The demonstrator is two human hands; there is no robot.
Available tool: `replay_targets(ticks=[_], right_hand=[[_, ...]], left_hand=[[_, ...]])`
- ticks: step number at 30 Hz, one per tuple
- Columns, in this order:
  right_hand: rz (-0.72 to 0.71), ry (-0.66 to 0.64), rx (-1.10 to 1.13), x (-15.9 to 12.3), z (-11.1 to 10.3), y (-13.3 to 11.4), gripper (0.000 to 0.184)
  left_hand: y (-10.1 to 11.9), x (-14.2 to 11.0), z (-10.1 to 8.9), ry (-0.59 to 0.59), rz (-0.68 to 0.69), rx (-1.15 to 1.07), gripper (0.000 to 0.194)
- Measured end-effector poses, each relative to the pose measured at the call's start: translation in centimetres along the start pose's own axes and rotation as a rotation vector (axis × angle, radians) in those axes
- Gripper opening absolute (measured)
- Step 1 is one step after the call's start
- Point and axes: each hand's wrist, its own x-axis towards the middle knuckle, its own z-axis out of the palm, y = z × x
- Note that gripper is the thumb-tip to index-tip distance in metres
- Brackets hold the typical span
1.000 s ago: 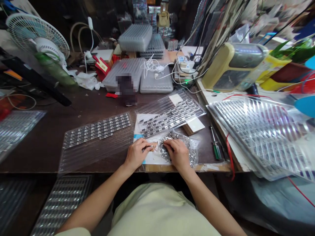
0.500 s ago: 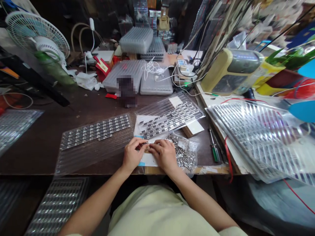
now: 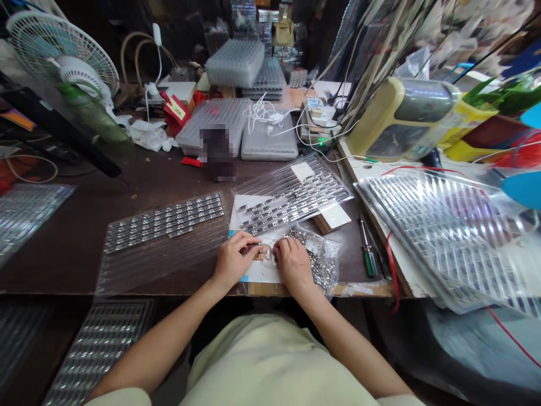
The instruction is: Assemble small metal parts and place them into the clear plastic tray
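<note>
My left hand [image 3: 235, 258] is closed in a pinch over a white sheet [image 3: 257, 274], at a small piece too little to name. My right hand [image 3: 295, 261] lies to its right with its fingers curled down at the left edge of a clear plastic bag [image 3: 326, 267] of small shiny metal parts. Whatever its fingertips hold is hidden. Beyond the hands, a clear ribbed tray [image 3: 274, 186] carries rows of small metal connector-like parts. Another ribbed tray [image 3: 164, 264], partly filled with similar parts, lies left of my left hand.
A green-handled screwdriver [image 3: 368, 254] lies right of the bag. More clear trays [image 3: 422, 225] are stacked at the right. At the back are closed plastic cases [image 3: 270, 144], a white cable [image 3: 264, 113] and a fan [image 3: 63, 56]. A white block [image 3: 333, 217] sits under the far tray.
My right hand has moved right, away from my left hand, to the edge of the bag. My left hand stays nearly in place, still pinching. The view has shifted slightly.
</note>
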Motion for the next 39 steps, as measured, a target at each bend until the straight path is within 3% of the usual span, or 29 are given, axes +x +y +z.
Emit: replay_targets(ticks=[5, 22, 25, 29, 33, 36, 39], right_hand=[[0.05, 0.111, 0.192, -0.8, -0.4, 0.7, 0.021], [0.032, 0.118, 0.368, -0.7, -1.1, 0.5, 0.022], [0.021, 0.075, 0.321, -0.5, -1.2, 0.0, 0.018], [0.016, 0.036, 0.289, 0.0, -0.6, -1.1, 0.013], [-0.011, 0.025, 0.239, 0.4, 0.1, -1.9, 0.015], [-0.021, 0.032, 0.226, 0.6, 0.5, -2.0, 0.014], [-0.028, 0.035, 0.215, 0.6, 0.7, -2.1, 0.013]], left_hand=[[0.8, -0.2, 1.1, -0.092, 0.091, 0.074, 0.013], [0.3, -0.4, 1.7, -0.089, 0.09, 0.012, 0.01], [-0.5, 0.6, -0.1, 0.014, 0.075, 0.026, 0.012], [-4.1, 2.3, -4.9, 0.217, -0.026, 0.322, 0.013], [-7.6, 2.1, -8.8, 0.268, -0.1, 0.539, 0.015], [-8.0, 1.6, -9.7, 0.279, -0.103, 0.599, 0.015], [-6.8, 2.8, -8.5, 0.24, -0.058, 0.582, 0.015]])
